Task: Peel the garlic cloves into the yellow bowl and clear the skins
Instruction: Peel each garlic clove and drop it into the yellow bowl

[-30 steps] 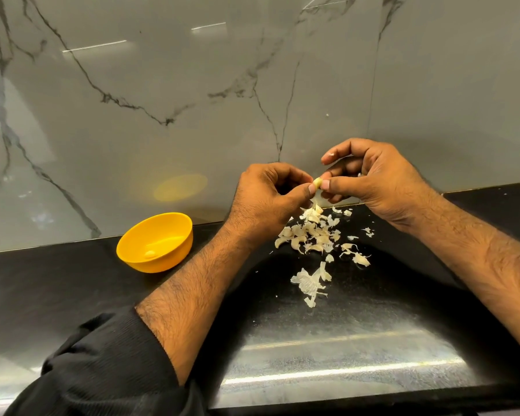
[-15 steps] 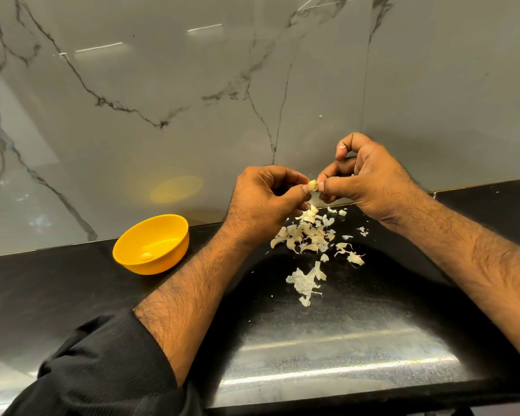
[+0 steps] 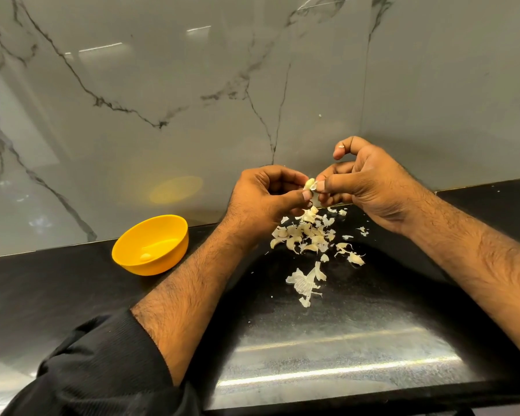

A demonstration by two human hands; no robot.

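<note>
- Since a second ago your right hand [image 3: 373, 187] has curled its forefinger higher; both thumbs pinch the garlic clove [image 3: 309, 184].
- Your left hand [image 3: 264, 196] grips it above the skins [image 3: 309, 235].
- Hold firm, strip lengthwise, then drop it in the yellow bowl [image 3: 162, 262].

One yellow bowl [image 3: 150, 244], two hands [image 3: 264, 199].

Veined grey marble wall [image 3: 162, 85], glossy black counter [image 3: 342, 340], perhaps granite
</note>
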